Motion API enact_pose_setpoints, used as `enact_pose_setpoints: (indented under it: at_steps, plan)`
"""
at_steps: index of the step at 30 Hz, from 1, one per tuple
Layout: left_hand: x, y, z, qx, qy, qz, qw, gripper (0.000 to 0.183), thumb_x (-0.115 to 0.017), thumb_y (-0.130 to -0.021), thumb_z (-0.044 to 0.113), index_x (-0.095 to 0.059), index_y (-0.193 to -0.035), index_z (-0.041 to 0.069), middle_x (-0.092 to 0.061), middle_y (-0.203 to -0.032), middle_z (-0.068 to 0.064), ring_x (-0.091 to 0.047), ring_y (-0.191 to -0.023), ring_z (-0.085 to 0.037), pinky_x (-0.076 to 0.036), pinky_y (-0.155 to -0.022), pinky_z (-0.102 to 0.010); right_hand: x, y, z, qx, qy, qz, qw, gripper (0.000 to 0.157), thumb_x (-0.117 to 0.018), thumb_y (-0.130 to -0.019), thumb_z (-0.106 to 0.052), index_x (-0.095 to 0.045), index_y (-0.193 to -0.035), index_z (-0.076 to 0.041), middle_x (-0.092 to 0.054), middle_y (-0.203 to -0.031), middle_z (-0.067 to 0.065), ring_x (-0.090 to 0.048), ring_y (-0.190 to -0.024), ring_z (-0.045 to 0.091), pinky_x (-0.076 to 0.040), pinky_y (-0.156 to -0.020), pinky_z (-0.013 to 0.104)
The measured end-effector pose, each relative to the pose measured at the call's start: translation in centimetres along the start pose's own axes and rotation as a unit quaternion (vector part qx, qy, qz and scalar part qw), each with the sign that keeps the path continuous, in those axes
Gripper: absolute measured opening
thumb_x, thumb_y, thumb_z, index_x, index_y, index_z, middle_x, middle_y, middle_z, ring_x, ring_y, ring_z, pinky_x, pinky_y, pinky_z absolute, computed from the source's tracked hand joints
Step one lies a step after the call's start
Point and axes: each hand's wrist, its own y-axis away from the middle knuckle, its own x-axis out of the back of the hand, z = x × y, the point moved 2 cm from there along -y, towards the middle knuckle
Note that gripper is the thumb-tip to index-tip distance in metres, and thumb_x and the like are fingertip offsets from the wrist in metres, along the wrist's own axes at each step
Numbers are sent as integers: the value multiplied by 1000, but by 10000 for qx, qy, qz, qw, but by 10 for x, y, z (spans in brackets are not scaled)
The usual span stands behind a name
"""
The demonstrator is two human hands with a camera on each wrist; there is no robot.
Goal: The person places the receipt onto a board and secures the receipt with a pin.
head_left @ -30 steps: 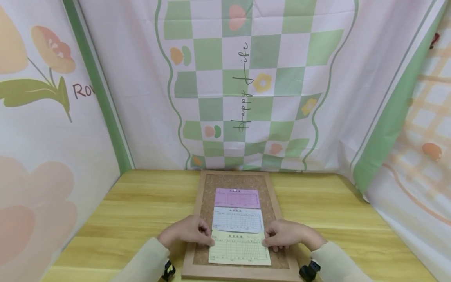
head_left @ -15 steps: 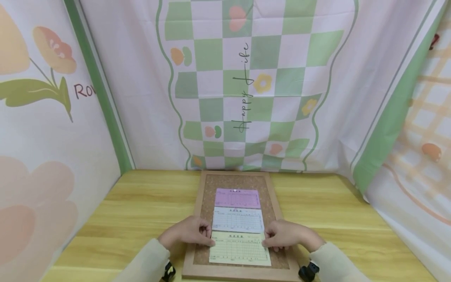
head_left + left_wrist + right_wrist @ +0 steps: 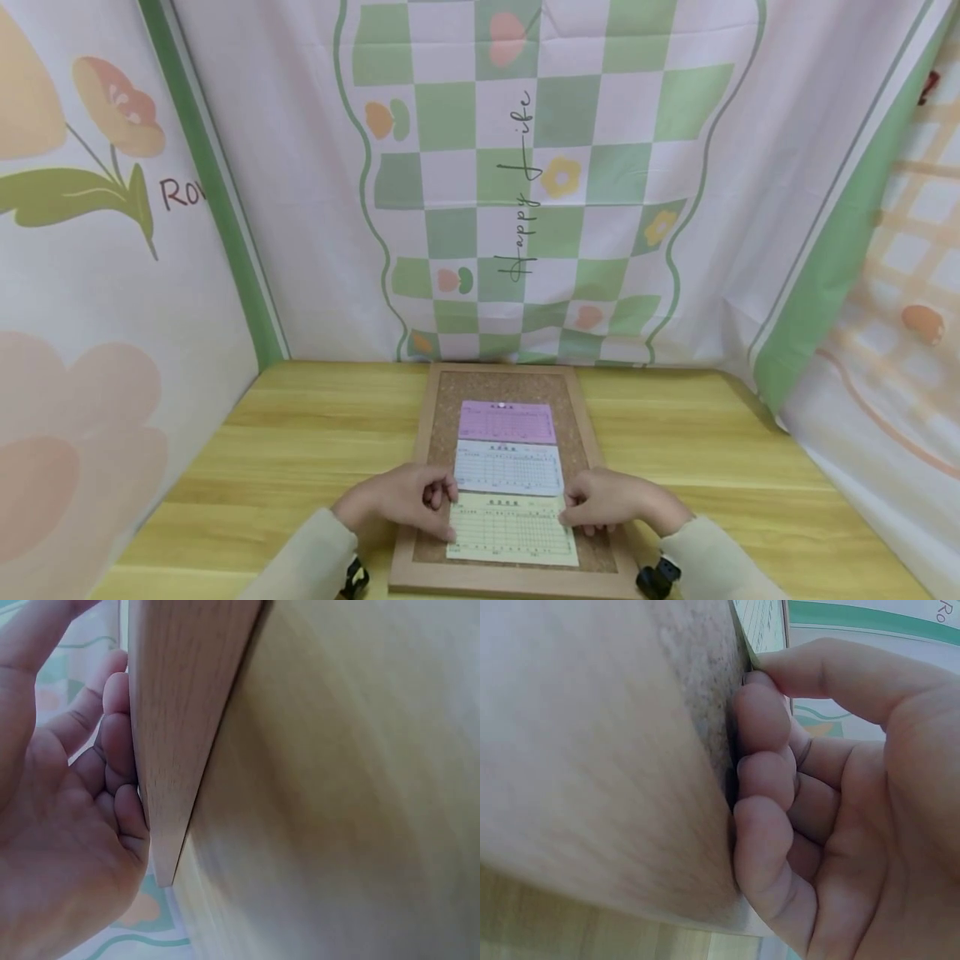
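Note:
A yellow printed form slip (image 3: 513, 529) lies lowest on a wood-framed corkboard (image 3: 487, 385). Above it are a pale blue slip (image 3: 507, 468) and a pink slip (image 3: 506, 423), with a small white pin (image 3: 502, 405) at the pink one's top edge. My right hand (image 3: 618, 497) pinches the yellow slip's right edge between thumb and index finger; its other fingers lie curled against the board, seen in the right wrist view. At the slip's left edge, my left hand (image 3: 401, 498) touches with thumb and index finger spread apart. The left wrist view shows its other fingers bent beside the wooden frame (image 3: 172, 712).
The board lies on a yellow wood-grain table (image 3: 315, 417), reaching back to the curtain wall. A green-and-white checked cloth (image 3: 517, 208) hangs behind, with printed cloths (image 3: 82, 317) on the sides. Dark wrist straps (image 3: 658, 577) sit at both cuffs.
My left thumb has slid down the yellow slip's left edge while the index finger has moved up, spreading the two apart. My right hand keeps its pinch in the same place.

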Motion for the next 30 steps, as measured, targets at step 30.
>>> enact_pose_setpoints:
  at_steps: [30]
  plan:
    - [-6,9,2,-235,-1832,513,9814,62,-85,-74,53,-61,-118,17,-49,-111,10,-45,-105,-8,-43,-96,-29,2,3,-3,-101,-1,-33,9999,29,-67,-96,-25,-63,-72,-10,-61,-62,1,-50,-51,10,-41,-46,24]
